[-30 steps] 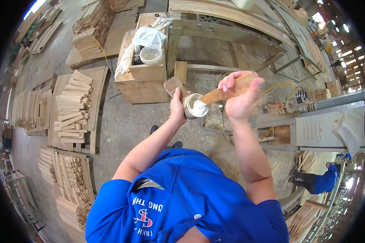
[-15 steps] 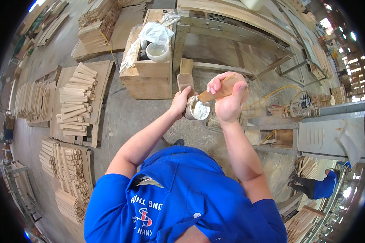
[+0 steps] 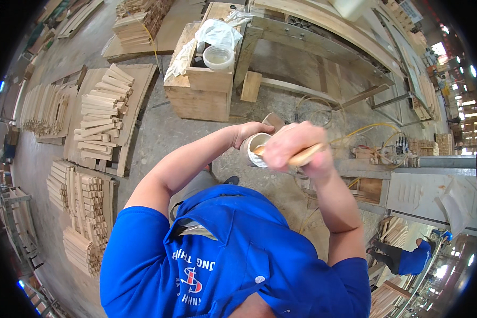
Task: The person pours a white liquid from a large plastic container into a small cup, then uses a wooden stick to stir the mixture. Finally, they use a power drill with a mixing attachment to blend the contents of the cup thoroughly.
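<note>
My left hand [image 3: 253,132] grips a small round can [image 3: 246,150], its mouth tilted toward my right hand. White paste [image 3: 259,160] coats the can's inside and bulges at its rim. Beside the left fingers, a flat brown wooden piece [image 3: 273,121] sticks up past the can; whether the same hand holds it is unclear. My right hand [image 3: 294,146], blurred by motion, is closed around a flat wooden spatula [image 3: 308,154]. The spatula's far end is at the can's mouth, partly hidden behind the fingers.
Ahead stands a wooden box [image 3: 199,103] bearing a clear plastic tub [image 3: 218,57] and white bags. A long workbench [image 3: 323,45] runs beyond. Stacked wooden pieces [image 3: 103,114] lie on boards at left. A yellow hose [image 3: 368,127] and grey machine [image 3: 416,185] are at right; a co-worker [image 3: 411,259] bends behind.
My right hand has turned over and come lower with the spatula, its end now at the can's mouth. The can and left hand have shifted slightly, and the view has swung a little.
</note>
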Demonstrator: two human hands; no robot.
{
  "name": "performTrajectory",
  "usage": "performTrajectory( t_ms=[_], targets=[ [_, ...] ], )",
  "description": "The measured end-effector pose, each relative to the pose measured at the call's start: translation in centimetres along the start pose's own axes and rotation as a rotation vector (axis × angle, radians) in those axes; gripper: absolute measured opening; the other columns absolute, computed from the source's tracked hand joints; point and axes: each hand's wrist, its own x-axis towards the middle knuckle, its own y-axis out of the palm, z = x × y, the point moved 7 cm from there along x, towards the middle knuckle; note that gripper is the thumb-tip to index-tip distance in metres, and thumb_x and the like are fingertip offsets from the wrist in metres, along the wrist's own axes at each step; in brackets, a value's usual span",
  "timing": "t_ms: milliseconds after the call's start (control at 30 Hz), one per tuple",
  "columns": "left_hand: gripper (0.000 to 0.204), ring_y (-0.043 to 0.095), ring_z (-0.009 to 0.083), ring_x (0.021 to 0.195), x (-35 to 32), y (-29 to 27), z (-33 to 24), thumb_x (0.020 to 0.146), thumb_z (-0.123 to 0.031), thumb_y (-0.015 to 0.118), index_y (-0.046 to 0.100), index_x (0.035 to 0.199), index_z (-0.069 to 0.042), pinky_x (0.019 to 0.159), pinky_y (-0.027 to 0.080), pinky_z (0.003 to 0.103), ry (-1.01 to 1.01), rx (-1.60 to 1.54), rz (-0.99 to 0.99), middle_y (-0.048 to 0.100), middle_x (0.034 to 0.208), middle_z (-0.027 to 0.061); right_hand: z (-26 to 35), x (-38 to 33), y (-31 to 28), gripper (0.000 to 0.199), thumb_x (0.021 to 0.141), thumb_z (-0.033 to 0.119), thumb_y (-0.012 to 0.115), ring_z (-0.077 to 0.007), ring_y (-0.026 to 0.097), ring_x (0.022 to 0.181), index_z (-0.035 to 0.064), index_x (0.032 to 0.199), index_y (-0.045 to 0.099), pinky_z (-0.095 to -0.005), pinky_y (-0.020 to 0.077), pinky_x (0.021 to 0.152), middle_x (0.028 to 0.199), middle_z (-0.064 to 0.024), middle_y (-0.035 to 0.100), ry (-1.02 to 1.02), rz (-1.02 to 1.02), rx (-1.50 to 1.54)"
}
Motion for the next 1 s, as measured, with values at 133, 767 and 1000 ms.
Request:
performTrajectory(
  t_ms=[133,767,1000],
  targets=[
    [0.04,0.062,0.0197,0.086,-0.9,1.5,-1.5,0.092,-0.033,0.039,0.049,0.111,0.001,0.076,0.051,0.035,0.037,0.167,-0.002,0.061,0.1,0.0127,1.5,-0.2,-2.2,0.056,0.084,0.053,0.05,-0.0175,0.052,0.05,-0.0018,0.072,0.058,-0.029,0.0409,0.047,0.056,-0.0096,0.054,-0.028,-0.137,0.01],
    [0.05,0.059,0.0227,0.082,1.6,-7.1,0.6,0.092,-0.045,0.038,0.05,0.101,0.002,0.07,0.048,0.038,0.76,-0.698,-0.927,0.058,0.091,0.0123,-4.4,-12.6,-13.6,0.04,0.094,0.042,0.037,-0.0115,0.039,0.051,0.0067,0.074,0.037,-0.0261,0.037,0.049,0.06,-0.0016,0.038,-0.196,-1.468,-0.271],
    [0.047,0.057,0.0202,0.081,0.4,-9.1,1.7,0.091,-0.045,0.04,0.052,0.096,0.0,0.071,0.046,0.036,0.819,-0.384,-1.265,0.058,0.09,0.0092,-7.4,-13.9,-13.4,0.031,0.093,0.035,0.043,-0.0076,0.037,0.055,0.01,0.077,0.039,-0.0245,0.0359,0.051,0.065,0.0022,0.038,-0.144,-1.735,-0.014]
  ],
)
